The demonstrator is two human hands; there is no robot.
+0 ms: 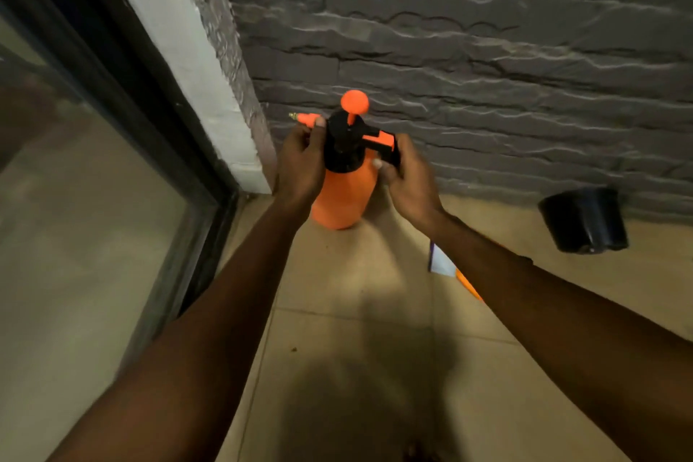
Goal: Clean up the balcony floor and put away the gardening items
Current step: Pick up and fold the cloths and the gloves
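Observation:
An orange pump spray bottle [347, 195] with a black head and an orange plunger knob stands upright in the corner of the tiled floor [337, 311], near the stone wall. My left hand [302, 161] grips the nozzle side of the black head, fingers curled by the orange nozzle. My right hand [407, 176] holds the black and orange trigger handle on the other side. Whether the bottle's base touches the floor I cannot tell.
A black plastic pot [585, 219] sits on the floor by the grey stone wall [487, 49] at right. A white and orange flat item [450, 266] lies partly hidden under my right forearm. A dark-framed glass door [93, 199] fills the left side.

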